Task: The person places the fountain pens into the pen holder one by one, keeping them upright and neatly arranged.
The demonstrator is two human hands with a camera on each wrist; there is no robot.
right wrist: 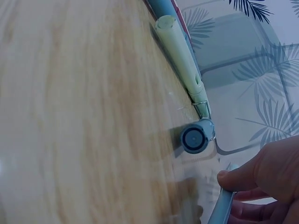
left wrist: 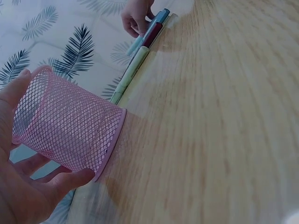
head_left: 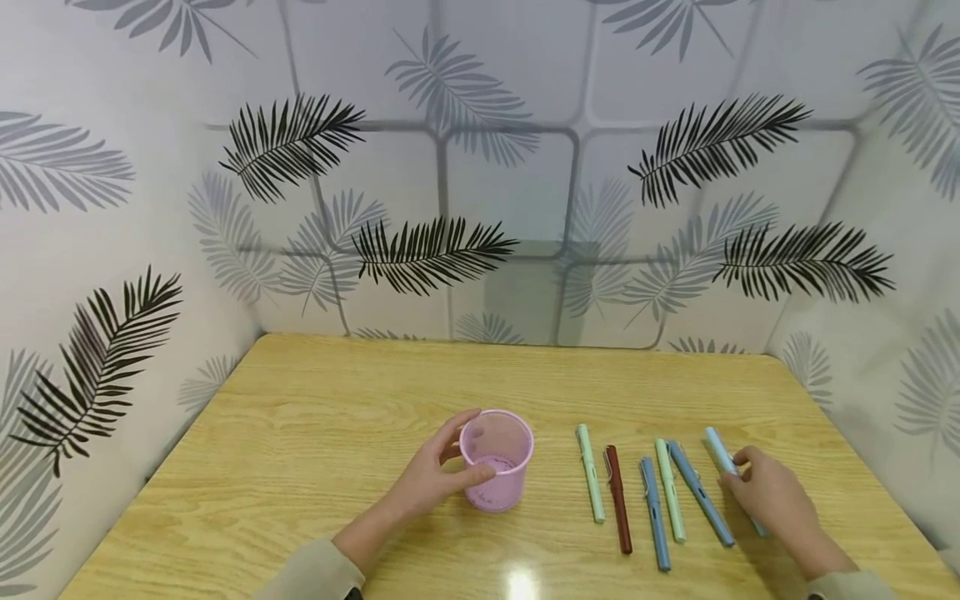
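Observation:
A pink mesh cup [head_left: 497,458] stands upright on the wooden table [head_left: 315,417]. My left hand [head_left: 468,450] grips its side, thumb in front and fingers behind; the left wrist view shows the cup [left wrist: 65,126] between that hand's thumb and fingers [left wrist: 70,179]. Several pens lie in a row to the right: light green [head_left: 589,471], dark red [head_left: 618,497], blue [head_left: 654,512], light green [head_left: 670,489], blue [head_left: 701,493]. My right hand [head_left: 738,471] pinches the rightmost, light blue pen [head_left: 720,450], which lies on the table. The right wrist view shows the thumb [right wrist: 247,175] on that pen [right wrist: 222,210].
Leaf-patterned walls [head_left: 480,208] close the table in at the back and on both sides. The table's right edge [head_left: 862,450] runs close to my right hand. Bare wood spreads left of the cup and behind the pens.

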